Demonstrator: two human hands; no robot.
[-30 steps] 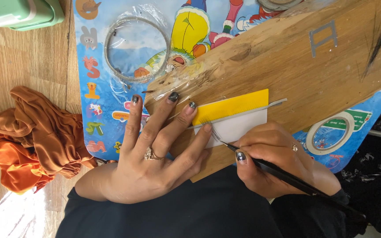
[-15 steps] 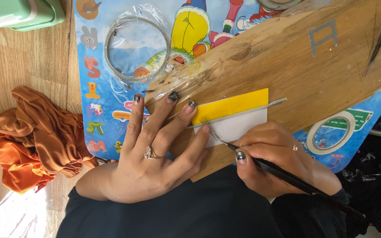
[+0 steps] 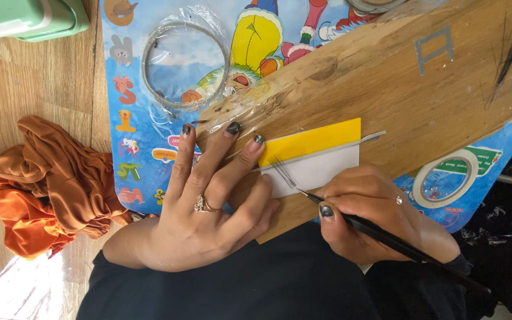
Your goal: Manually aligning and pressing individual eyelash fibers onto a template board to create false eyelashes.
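Hair strands, thin and dark, fan across a yellow-and-white card at the centre of the frame, lying on a wooden board. From where I watch, the step in hand looks like laying fine strands one by one along the grey strip that crosses the card. My left hand lies flat and spread, fingertips pinning the card's left edge. My right hand is closed in a pen grip on slim black tweezers, tip touching the strands. I judge the next move calls for a small, steady placement without shifting the card. A tape roll sits at right, an orange cloth at left.
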